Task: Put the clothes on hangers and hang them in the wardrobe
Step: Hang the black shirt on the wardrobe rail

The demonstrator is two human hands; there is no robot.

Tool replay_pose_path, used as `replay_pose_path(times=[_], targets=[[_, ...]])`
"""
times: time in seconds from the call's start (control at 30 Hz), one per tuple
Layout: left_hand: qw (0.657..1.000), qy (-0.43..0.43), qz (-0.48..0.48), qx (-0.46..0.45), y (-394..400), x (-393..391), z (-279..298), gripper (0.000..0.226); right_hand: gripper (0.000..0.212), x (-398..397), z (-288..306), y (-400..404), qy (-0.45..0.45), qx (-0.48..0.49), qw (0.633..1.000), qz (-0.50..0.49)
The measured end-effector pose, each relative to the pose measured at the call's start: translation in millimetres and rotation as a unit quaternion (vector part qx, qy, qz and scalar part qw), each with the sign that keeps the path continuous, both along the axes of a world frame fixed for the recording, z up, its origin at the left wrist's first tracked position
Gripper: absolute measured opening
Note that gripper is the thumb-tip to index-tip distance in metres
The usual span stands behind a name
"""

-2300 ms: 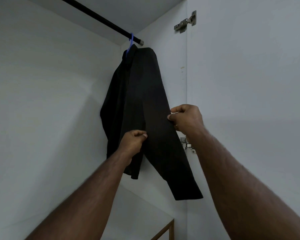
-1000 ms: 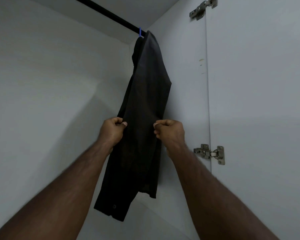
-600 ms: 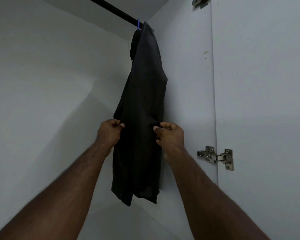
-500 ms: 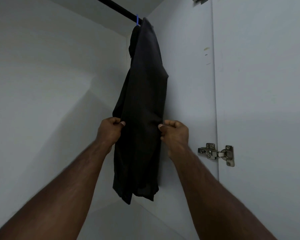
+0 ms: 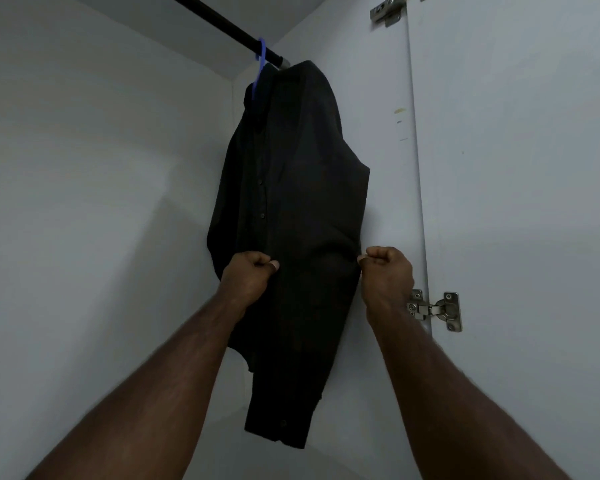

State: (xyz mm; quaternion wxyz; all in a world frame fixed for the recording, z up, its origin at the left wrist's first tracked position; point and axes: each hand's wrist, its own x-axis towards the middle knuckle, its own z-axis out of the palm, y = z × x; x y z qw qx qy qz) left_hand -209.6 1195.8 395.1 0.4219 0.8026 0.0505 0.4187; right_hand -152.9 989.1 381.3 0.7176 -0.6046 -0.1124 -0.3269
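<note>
In the head view, a black shirt (image 5: 291,220) is seen hung on a blue hanger (image 5: 260,65), whose hook is looped over the black rail (image 5: 222,26) near its right end, close to the right side panel (image 5: 378,133) of the white wardrobe (image 5: 84,168). The shirt is draped lengthways, with a row of small buttons visible down its left part and a cuff with one button at the bottom. The left hand (image 5: 248,278) is closed on the fabric at the shirt's left side, the cloth being pinched between thumb and curled fingers. The right hand (image 5: 387,271) is curled at the shirt's right edge, and the fabric appears to be pinched there too, though the contact is dark and hard to make out. Both forearms are raised from below. Two metal hinges, an upper hinge (image 5: 388,8) and a lower hinge (image 5: 435,310), are fixed where the open door (image 5: 516,202) is joined to the side panel
</note>
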Motion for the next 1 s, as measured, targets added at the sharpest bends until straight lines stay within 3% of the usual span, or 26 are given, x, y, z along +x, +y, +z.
replay_pose_path(times=[0.1, 0.2, 0.37, 0.5, 0.77, 1.0], targets=[[1.0, 0.003, -0.002, 0.005, 0.4, 5.5, -1.7, 0.013, 0.012, -13.3, 1.8, 3.4, -0.065, -0.015, 0.997, -0.045], [1.0, 0.003, -0.003, 0.011, 1.1, 8.6, -3.8, 0.014, 0.009, -28.1, 6.4, 18.2, -0.115, -0.085, 0.99, -0.008], [0.999, 0.003, 0.009, 0.037, 2.6, 15.1, -8.0, 0.015, 0.027, -35.8, 12.9, 44.1, -0.121, -0.234, 0.963, 0.062], [0.999, 0.007, 0.007, 0.044, 5.5, 14.1, -10.9, 0.033, 0.043, -32.4, 20.8, 54.9, -0.098, -0.297, 0.946, 0.085], [0.994, -0.087, 0.038, 0.06, 26.0, -1.5, -18.2, 0.034, 0.041, -44.8, 17.5, 92.8, -0.139, -0.294, 0.944, 0.062], [0.992, -0.084, 0.094, 0.028, 93.3, -23.3, -23.7, 0.035, 0.04, -60.2, 24.9, 153.6, -0.145, -0.3, 0.938, 0.092]])
